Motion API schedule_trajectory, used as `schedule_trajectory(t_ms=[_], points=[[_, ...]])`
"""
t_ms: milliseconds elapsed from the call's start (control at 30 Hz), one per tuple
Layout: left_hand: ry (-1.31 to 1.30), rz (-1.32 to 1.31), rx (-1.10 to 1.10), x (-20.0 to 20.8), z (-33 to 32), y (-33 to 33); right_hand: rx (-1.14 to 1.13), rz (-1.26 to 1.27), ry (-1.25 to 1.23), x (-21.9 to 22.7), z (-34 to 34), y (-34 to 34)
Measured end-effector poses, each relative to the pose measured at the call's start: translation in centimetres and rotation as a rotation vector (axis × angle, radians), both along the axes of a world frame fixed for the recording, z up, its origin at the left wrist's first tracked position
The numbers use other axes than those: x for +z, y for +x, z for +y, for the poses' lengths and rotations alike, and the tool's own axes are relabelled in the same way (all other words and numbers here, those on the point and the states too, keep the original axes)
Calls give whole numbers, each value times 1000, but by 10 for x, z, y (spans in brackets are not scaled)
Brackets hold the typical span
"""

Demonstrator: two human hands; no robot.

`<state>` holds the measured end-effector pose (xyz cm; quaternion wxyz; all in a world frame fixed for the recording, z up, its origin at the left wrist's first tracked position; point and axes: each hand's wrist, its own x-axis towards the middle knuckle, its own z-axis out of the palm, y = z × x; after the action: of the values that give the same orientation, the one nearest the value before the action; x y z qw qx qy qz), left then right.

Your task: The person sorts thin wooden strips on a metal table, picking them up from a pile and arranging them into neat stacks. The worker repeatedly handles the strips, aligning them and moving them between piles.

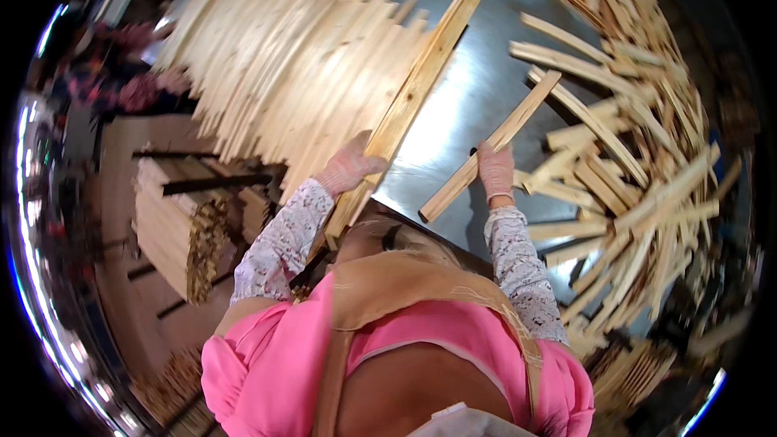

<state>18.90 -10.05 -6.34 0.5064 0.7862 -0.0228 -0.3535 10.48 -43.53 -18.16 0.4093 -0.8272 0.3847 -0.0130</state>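
My left hand (354, 167), in a pale glove, grips the lower part of a long wooden board (429, 73). The board slants away to the far right along the edge of a wide row of light wooden strips (299, 57) lying side by side. In my right hand (495, 170), also gloved, is a shorter wooden strip (528, 110), held around its middle and slanting the same way over the metal table (486, 40). Patterned sleeve covers reach up both forearms.
A loose heap of wooden pieces (619, 186) covers the table's right side. Left of me, a stack of boards (166, 222) rests by dark bars (217, 184). Another person (121, 81) stands beyond it at the far left. More wood (631, 376) lies at the lower right.
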Motion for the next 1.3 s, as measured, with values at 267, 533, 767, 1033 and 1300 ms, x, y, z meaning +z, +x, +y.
schedule_trajectory(t_ms=[267, 533, 767, 1033, 1300], points=[[595, -418, 39, 5, 153, 68, 554, 223, 70, 8, 153, 36], [1280, -816, -203, -36, 242, 72, 904, -135, -406, 51, 67, -23], [998, -592, -324, -13, 162, 9, 867, 254, -734, 6, -100, -95], [446, 99, 69, -88, 106, -137, 495, -365, -313, 174, -100, 31], [-382, 527, 749, -156, 87, -161, 161, -92, -150, 93, -142, 158]])
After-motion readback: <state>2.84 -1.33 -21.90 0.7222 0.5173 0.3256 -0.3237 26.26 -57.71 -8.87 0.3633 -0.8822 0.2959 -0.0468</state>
